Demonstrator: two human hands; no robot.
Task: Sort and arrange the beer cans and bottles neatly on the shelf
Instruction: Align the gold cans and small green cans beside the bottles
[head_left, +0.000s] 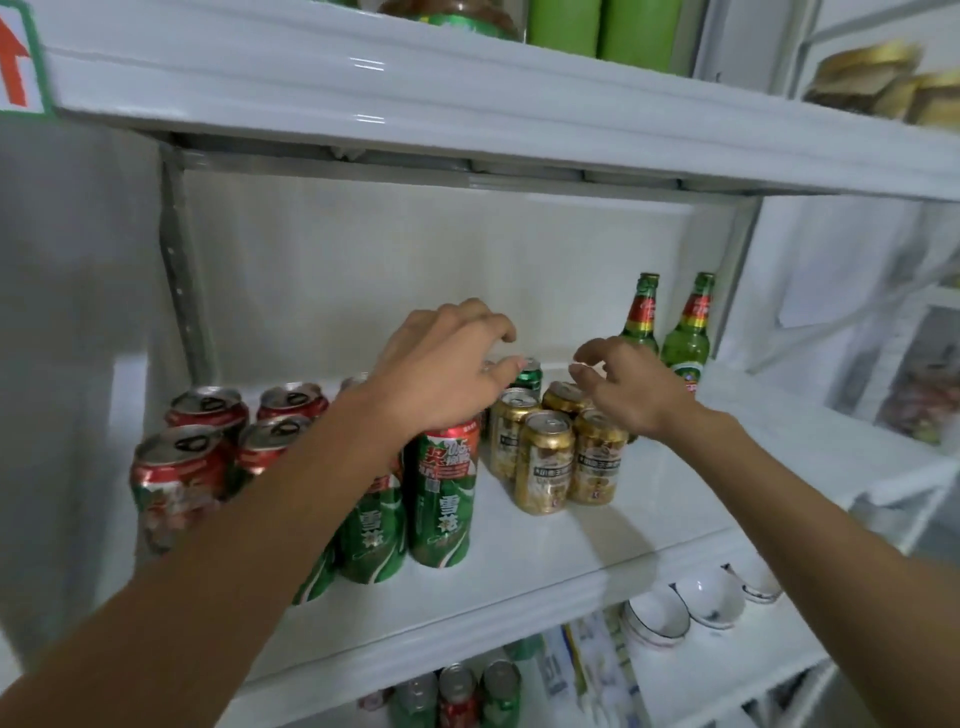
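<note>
On the white shelf (545, 551), nearest the viewer, the tall green-and-red aluminium beer cans (442, 493) stand upright just below the left hand (441, 364). That grip is curled downward with thumb and fingers apart, clamped on nothing that can be seen. To its left stand the short red cans with silver tops (208, 447). Beneath the right hand (628, 387), whose fingers hang loosely bent and hold nothing, sits a tight cluster of short gold cans (556, 457). Between the two grips and slightly beyond them stands a small dark-green can (529, 375), long axis vertical; the left thumb is nearest it, apparently almost touching its rim, so the left hand looks better placed to take it. Farthest back, right of the right grip, stand two green glass bottles (688, 338).
</note>
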